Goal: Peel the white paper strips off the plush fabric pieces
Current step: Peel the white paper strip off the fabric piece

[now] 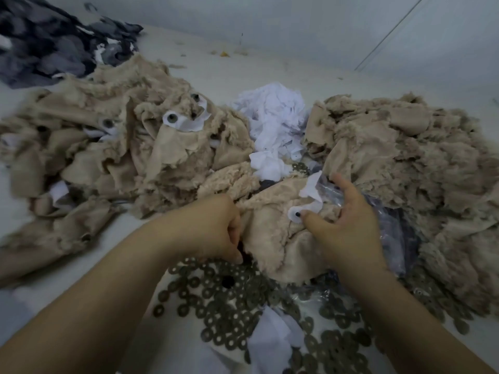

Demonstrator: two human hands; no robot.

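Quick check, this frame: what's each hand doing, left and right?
Left hand: fingers curled, gripping the edge of the beige plush piece.
Right hand: fingers spread, thumb touching the white paper strip on that piece; no clear grip.

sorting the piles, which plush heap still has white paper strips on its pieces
The left beige heap: white strips with dark studs show on it. The right beige heap shows none.
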